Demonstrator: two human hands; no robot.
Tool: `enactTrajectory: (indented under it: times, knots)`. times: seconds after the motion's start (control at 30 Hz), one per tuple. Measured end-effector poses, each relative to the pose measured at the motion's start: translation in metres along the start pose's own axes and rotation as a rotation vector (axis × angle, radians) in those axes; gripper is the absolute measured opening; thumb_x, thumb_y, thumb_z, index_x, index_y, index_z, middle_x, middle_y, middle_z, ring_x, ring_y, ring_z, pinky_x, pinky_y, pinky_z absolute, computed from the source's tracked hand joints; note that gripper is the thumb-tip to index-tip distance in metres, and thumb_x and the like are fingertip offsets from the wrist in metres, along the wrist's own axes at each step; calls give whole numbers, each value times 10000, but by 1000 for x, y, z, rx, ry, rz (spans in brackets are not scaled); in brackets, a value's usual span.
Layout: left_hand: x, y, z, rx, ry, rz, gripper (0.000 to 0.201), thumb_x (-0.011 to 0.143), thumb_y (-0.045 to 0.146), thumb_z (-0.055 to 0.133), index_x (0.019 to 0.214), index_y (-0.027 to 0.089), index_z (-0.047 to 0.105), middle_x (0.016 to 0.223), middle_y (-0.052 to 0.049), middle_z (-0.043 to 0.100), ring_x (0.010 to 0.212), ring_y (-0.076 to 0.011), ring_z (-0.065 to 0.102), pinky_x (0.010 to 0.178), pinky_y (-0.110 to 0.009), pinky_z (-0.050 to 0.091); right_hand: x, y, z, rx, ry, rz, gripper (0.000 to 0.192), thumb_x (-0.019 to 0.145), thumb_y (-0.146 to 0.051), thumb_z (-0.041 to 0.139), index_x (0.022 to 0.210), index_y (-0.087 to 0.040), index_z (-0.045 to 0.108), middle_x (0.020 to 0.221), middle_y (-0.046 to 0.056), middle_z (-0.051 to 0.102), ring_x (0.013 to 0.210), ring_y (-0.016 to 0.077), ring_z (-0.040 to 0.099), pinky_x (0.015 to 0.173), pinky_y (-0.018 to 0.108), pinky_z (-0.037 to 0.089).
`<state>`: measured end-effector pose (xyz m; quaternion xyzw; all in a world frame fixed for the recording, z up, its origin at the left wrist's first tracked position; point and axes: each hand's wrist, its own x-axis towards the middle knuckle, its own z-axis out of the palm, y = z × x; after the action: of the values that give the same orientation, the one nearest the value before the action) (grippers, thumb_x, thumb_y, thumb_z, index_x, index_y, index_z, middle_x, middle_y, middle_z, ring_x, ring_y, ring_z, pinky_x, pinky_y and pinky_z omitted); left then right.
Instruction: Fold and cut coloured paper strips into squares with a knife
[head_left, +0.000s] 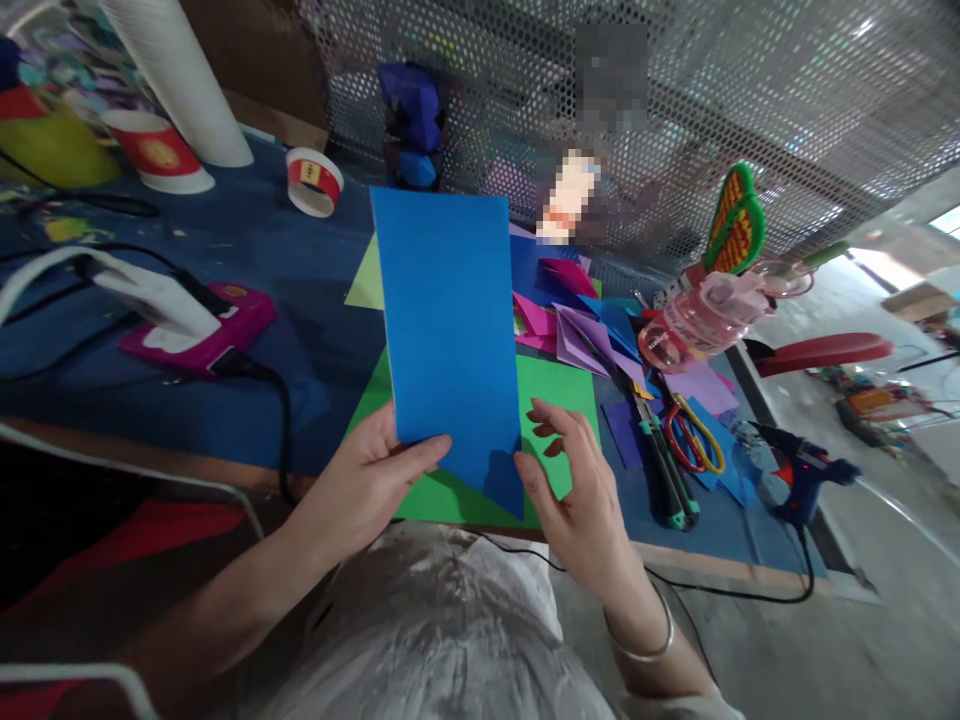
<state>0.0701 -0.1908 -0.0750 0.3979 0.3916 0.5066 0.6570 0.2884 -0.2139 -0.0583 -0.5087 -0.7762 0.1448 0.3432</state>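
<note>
A blue sheet of card (454, 320) is held up over the table, tall side upright, its lower edge slanting down to the right. My left hand (379, 465) pinches it at the lower left, thumb on the front and the other fingers hidden behind. Beside the lower right edge is my right hand (574, 480), fingers loosely bent and apart from the thumb. The thumb tip is at the card's edge; whether it touches I cannot tell. Nothing shows in that hand. Beneath the card, a green sheet of paper (566, 390) lies on the blue table.
To the right lie a utility knife (667, 470), scissors (694, 435) and a glue gun (806, 470). Folded paper pieces (581, 340) and a pink bottle (697, 320) stand behind. At left are a magenta power strip (202, 330) with cables and paper cups (313, 182).
</note>
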Motion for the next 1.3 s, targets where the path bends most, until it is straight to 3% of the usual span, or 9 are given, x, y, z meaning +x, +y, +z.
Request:
enactTrajectory:
  times: [0.23,0.37,0.53,0.6,0.7,0.77,0.83,0.97,1.3]
  knots:
    - [2,1,5,-47,-66,-79,425,820,361,823,1217,234,738,1102,-73,833,1017,-327,799,854,-479,682,-1,4,-7,-107,131,-211,377,1047,-115,500,1375,-287,569,1242,111,686,1162,246,678,945,442,581]
    - [1,3,10,-88,-121,-104,365,849,329,772,1200,235,736,1131,-33,826,1082,-321,790,856,-442,688,-5,12,-9,-290,81,-448,412,1005,-81,563,1354,-284,641,1251,83,751,1187,247,681,1013,444,542]
    - [-5,-5,5,-23,-137,-142,483,885,367,749,1335,217,660,1341,-119,756,1194,-360,749,914,-477,681,-11,18,-13,-284,47,-562,337,1050,-124,513,1292,-253,710,1146,37,825,1100,224,721,942,407,551]
    - [-9,-7,-4,133,-60,19,538,919,394,733,1419,259,586,1499,-123,656,1326,-361,675,994,-497,653,-12,20,-13,-241,37,-546,329,1086,-157,456,1270,-214,723,1142,61,827,1115,229,728,935,409,548]
    - [-17,-5,-19,573,197,475,560,950,344,731,1463,347,507,1601,-62,537,1476,-304,541,1154,-505,555,-14,22,-12,-163,6,-521,329,1110,-184,419,1207,-158,732,1126,101,825,1100,230,743,950,406,535]
    - [-23,-3,-25,965,260,764,398,942,281,755,1309,325,608,1355,-45,674,1316,-272,647,1167,-516,526,-15,24,-11,-136,-31,-505,316,1105,-167,424,1190,-151,729,1116,101,826,1081,219,751,968,402,525]
    - [-28,-2,-25,1278,188,953,211,917,265,800,1085,274,673,1034,-30,718,1030,-251,717,1079,-528,550,-16,24,-9,-125,-61,-492,300,1098,-155,437,1189,-156,723,1120,94,825,1077,213,752,975,400,519]
    - [-29,-10,-19,1477,60,1009,116,925,230,793,958,216,683,899,-43,728,872,-255,700,965,-523,551,-18,27,-6,-121,-118,-478,290,1095,-177,447,1201,-151,716,1141,98,819,1066,227,748,954,416,515]
    - [-17,-12,-19,1501,-15,1029,69,932,120,751,991,142,724,925,-77,746,871,-253,694,986,-518,525,-19,29,-5,-106,-139,-419,265,1048,-150,508,1231,-172,698,1168,90,813,1088,228,735,952,413,518]
